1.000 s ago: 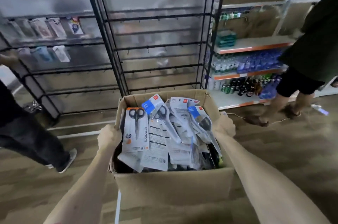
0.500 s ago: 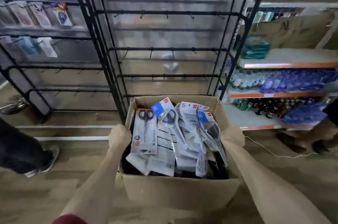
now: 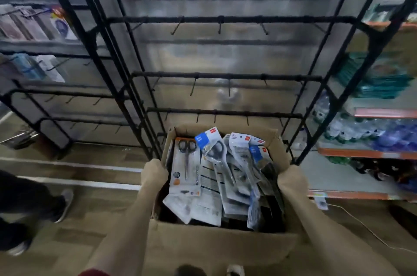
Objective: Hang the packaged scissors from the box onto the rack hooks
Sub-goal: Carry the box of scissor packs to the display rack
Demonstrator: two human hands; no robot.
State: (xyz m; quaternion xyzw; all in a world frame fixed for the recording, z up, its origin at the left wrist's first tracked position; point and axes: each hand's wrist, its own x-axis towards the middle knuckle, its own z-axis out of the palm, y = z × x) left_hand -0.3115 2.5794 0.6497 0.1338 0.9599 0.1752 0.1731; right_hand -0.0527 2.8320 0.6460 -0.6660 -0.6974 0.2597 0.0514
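An open cardboard box (image 3: 216,246) is carried in front of me, full of packaged scissors (image 3: 186,169) lying loosely in a heap. My left hand (image 3: 154,174) grips the box's left rim and my right hand (image 3: 292,182) grips its right rim. Directly ahead stands a black wire rack (image 3: 225,76) with rows of bare hooks (image 3: 219,26) on its crossbars. The box's far edge is close to the rack's lowest bar.
A second rack (image 3: 45,93) at the left holds a few hung packages (image 3: 59,27). Shelves of bottles (image 3: 370,131) stand at the right. Another person's legs and shoe (image 3: 64,203) are on the floor at the left. A white cable (image 3: 361,223) lies at the right.
I have carried the box closer to the rack, which now fills the view. The person at the right has left the frame, and the person at the left has shifted.
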